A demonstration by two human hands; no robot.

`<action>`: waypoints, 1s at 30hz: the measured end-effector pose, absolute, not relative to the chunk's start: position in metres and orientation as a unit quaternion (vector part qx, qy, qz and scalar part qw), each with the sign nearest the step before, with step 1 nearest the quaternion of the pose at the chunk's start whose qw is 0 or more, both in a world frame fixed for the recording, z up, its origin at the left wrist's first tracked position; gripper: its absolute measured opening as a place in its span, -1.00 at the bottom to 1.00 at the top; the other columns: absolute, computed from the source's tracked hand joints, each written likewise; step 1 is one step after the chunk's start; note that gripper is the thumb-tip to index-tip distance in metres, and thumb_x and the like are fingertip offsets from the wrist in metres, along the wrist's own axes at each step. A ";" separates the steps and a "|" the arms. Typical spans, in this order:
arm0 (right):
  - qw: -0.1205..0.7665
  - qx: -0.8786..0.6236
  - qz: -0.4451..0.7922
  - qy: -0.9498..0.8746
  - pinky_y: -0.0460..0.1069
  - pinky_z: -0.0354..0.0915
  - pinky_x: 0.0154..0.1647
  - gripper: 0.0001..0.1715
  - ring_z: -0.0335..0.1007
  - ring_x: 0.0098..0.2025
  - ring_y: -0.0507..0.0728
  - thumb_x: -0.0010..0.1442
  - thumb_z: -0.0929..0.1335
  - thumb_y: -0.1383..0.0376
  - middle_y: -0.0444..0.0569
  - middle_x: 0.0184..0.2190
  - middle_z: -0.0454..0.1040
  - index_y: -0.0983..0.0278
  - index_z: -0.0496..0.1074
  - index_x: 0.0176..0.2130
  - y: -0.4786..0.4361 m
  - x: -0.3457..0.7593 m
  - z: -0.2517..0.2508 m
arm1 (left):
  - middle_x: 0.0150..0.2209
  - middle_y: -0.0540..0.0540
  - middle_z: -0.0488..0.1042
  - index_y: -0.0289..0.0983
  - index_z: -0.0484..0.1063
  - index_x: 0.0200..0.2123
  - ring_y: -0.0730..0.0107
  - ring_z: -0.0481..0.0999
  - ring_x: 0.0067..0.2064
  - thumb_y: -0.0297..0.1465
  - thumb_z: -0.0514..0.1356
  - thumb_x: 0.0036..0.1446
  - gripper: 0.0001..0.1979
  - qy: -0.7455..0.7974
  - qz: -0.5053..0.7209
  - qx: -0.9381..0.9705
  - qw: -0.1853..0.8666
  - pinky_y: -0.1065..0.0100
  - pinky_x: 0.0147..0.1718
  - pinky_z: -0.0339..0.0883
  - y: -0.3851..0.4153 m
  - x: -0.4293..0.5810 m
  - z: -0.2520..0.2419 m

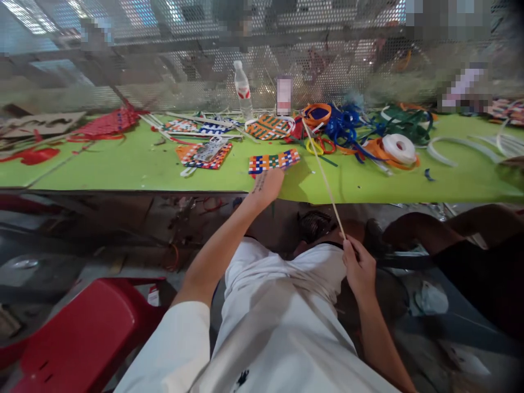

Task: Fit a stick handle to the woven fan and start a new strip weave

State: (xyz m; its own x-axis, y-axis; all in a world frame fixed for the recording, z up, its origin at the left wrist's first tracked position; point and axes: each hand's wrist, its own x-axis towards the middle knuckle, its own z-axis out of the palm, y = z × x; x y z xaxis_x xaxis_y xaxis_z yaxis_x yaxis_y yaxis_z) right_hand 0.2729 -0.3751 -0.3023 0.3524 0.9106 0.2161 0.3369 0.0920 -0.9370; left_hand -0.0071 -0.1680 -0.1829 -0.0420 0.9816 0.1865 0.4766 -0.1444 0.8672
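My left hand (269,184) is at the table's front edge, closed on the near side of a small woven strap piece (275,160) in orange, blue, white and green. Its fingertips are hidden by the hand's back and the weave. Over my lap, my right hand (360,266) pinches the lower end of a thin pale strip (325,177). The strip rises slanting away to the left, its far tip over the cluttered back of the table. Left of the held weave lies another woven piece (221,158) with a phone (209,149) on top.
A water bottle (243,90) and an upright phone (284,95) stand along the back of the green table (123,169). Coloured strap coils (344,128) and a white roll (398,149) lie rightward. A red chair (85,327) is at lower left; another person's arm (423,226) is at right.
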 end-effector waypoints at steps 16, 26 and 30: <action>0.416 -0.598 0.328 -0.601 0.10 0.59 0.05 -0.39 0.70 -0.01 0.30 0.35 0.42 -0.18 0.12 0.02 0.72 0.20 0.69 0.07 -0.383 0.271 -0.325 | -0.15 -0.03 0.70 -0.16 0.52 -0.13 0.23 0.68 0.12 -0.59 0.26 0.32 -0.81 0.319 0.729 0.206 0.570 0.07 0.27 0.49 -0.131 -0.047 -0.218; 0.404 -0.622 0.364 -0.564 0.22 0.56 0.22 -0.33 0.70 0.08 0.39 0.25 0.47 -0.22 0.15 0.04 0.72 0.22 0.73 0.03 -0.422 0.301 -0.353 | -0.09 0.01 0.66 -0.13 0.46 -0.09 0.36 0.67 0.08 -0.64 0.24 0.33 -0.74 0.319 0.737 0.169 0.571 0.25 0.18 0.45 -0.130 -0.051 -0.218; 0.414 -0.622 0.375 -0.549 0.22 0.52 0.26 -0.30 0.69 0.10 0.39 0.23 0.48 -0.23 0.15 0.04 0.72 0.23 0.73 0.05 -0.429 0.298 -0.358 | -0.08 0.02 0.66 -0.14 0.48 -0.12 0.38 0.66 0.11 -0.65 0.29 0.28 -0.73 0.321 0.731 0.168 0.578 0.35 0.12 0.46 -0.132 -0.049 -0.219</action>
